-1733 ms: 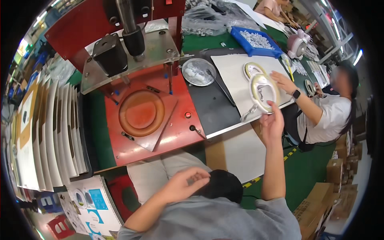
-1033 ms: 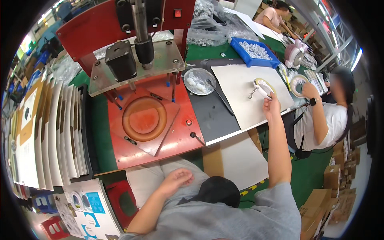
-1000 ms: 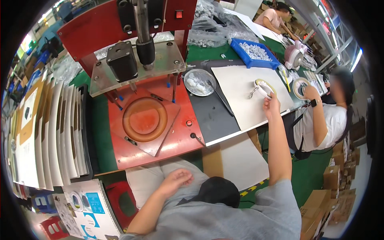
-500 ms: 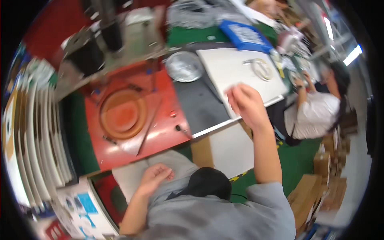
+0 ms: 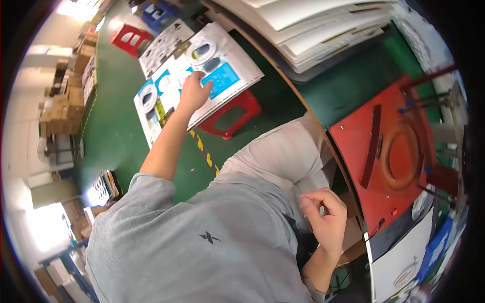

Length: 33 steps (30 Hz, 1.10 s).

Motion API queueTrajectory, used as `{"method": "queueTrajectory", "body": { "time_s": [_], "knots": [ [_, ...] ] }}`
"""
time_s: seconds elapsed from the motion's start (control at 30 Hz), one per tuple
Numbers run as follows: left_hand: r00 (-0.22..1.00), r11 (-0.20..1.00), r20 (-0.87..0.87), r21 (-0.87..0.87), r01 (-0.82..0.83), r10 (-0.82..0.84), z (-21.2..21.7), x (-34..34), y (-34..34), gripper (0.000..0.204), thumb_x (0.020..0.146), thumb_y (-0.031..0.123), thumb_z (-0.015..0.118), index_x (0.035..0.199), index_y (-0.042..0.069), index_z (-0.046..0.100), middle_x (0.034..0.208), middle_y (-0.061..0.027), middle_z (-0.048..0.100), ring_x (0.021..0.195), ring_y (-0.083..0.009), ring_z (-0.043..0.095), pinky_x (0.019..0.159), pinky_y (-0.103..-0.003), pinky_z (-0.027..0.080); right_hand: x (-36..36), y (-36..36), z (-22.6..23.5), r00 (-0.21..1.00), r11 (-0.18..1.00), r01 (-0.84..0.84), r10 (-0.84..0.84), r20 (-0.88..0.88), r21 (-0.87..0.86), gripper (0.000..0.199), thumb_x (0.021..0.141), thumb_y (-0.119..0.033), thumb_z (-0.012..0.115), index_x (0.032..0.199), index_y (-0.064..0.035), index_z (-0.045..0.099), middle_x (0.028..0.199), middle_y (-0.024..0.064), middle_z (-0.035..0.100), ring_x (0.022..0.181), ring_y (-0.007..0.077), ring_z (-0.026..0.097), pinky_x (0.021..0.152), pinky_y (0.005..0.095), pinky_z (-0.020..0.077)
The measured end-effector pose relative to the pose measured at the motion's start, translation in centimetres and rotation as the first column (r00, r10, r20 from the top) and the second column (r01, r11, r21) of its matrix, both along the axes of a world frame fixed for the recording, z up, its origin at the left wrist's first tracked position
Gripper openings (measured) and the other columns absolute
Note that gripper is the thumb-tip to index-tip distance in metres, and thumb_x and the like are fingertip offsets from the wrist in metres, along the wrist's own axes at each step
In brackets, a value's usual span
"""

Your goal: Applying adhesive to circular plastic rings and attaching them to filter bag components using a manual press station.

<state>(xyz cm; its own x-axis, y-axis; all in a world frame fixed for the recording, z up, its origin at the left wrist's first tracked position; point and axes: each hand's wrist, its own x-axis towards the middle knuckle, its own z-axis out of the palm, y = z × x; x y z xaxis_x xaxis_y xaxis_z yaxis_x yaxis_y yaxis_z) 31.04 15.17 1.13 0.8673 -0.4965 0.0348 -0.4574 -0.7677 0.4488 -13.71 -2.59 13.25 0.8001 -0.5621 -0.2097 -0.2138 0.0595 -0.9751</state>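
Note:
My left hand (image 5: 195, 92) reaches out over a white printed sheet (image 5: 247, 72) with blue panels and pictures of round devices. Its thumb stands apart from the fingers, and the fingertips are at the sheet's surface; I cannot tell whether they press on it. The sheet lies on a red plastic stool (image 5: 237, 117), which shows beneath its edge. Close to my lap, my right hand (image 5: 326, 217) is held up with its fingers curled toward the thumb, and nothing shows in it.
To the right stands a red work plate (image 5: 348, 146) with a round orange-brown ring (image 5: 393, 174). Stacked white boards (image 5: 313, 30) lie at the top. Another printed sheet (image 5: 164, 48) and a red stool (image 5: 129, 39) are farther off. Cardboard boxes (image 5: 65, 106) line the left.
My view has swung left, away from the red work plate. My left hand has gone from my lap to the printed sheet. My right hand has come back from above the white board to my lap.

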Motion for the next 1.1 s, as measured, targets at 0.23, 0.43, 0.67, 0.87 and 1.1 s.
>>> {"method": "queueTrajectory", "body": {
  "time_s": [0.23, 0.43, 0.67, 0.87, 1.1],
  "knots": [
    [0.969, 0.952, 0.182, 0.229, -0.205, 0.165, -3.2, 2.9, 6.6, 0.079, 0.093, 0.032, 0.075, 0.156, -0.004, 0.042, 0.155, -0.0394, 0.043, 0.146, -0.0512, 0.042, 0.123, -0.052, 0.035, 1.5, -0.1, -1.2, 0.999, 0.998, 0.008, -0.005, -0.039, 0.07, 0.009, 0.1, -0.005, 0.07, 0.103, 0.0025, 0.074, 0.084, 0.0048, 0.069, 0.068, 0.0081, 0.06, 0.063, 0.0232, 0.0458],
    [0.954, 0.99, 0.278, 0.111, 0.087, -0.115, -4.5, 6.8, -0.4, 0.077, 0.089, 0.012, 0.069, 0.159, 0.002, 0.039, 0.162, -0.0299, 0.041, 0.149, -0.0487, 0.039, 0.125, -0.049, 0.034, 2.2, 0.7, -1.8, 0.994, 0.998, -0.034, 0.04, -0.103, 0.062, 0.014, 0.104, -0.01, 0.067, 0.104, 0.0028, 0.074, 0.084, 0.0049, 0.069, 0.07, 0.0084, 0.061, 0.065, 0.0237, 0.0484],
    [0.976, 0.987, 0.144, 0.054, 0.154, -0.16, -2.9, 6.4, -4.7, 0.054, 0.085, 0.012, 0.075, 0.136, 0.002, 0.061, 0.132, -0.0233, 0.068, 0.122, -0.0419, 0.065, 0.105, -0.051, 0.051, 1.2, 0.8, -1.4, 0.994, 0.998, 0.023, -0.029, -0.101, -0.062, 0.012, 0.103, -0.006, 0.066, 0.106, 0.0018, 0.075, 0.09, 0.0062, 0.072, 0.075, 0.01, 0.065, 0.067, 0.0249, 0.0521],
    [0.693, 0.854, -0.5, -0.333, 0.4, -0.519, 11.4, 0.1, -4.6, 0.028, 0.094, 0.008, 0.077, 0.119, -0.001, 0.068, 0.1, -0.0051, 0.071, 0.086, -0.0135, 0.068, 0.075, -0.029, 0.056, 1.1, -0.1, -1.2, 0.998, 0.975, 0.069, -0.065, 0.028, -0.212, 0.016, 0.101, -0.018, 0.067, 0.102, -0.0024, 0.071, 0.095, 0.016, 0.07, 0.089, 0.0368, 0.069, 0.078, 0.0433, 0.0543],
    [0.418, 0.215, 0.041, -0.81, 0.546, -0.907, 17.2, -11.2, -10.9, 0.038, 0.095, 0.026, 0.078, 0.116, -0.004, 0.066, 0.096, -0.0162, 0.069, 0.088, -0.0252, 0.068, 0.082, -0.037, 0.057, -0.9, -0.4, 2.8, 0.962, 0.995, -0.006, 0.033, 0.272, -0.097, 0.016, 0.101, -0.017, 0.07, 0.105, -0.001, 0.071, 0.097, 0.0103, 0.071, 0.08, 0.027, 0.065, 0.071, 0.0381, 0.0521]
  ]
}}
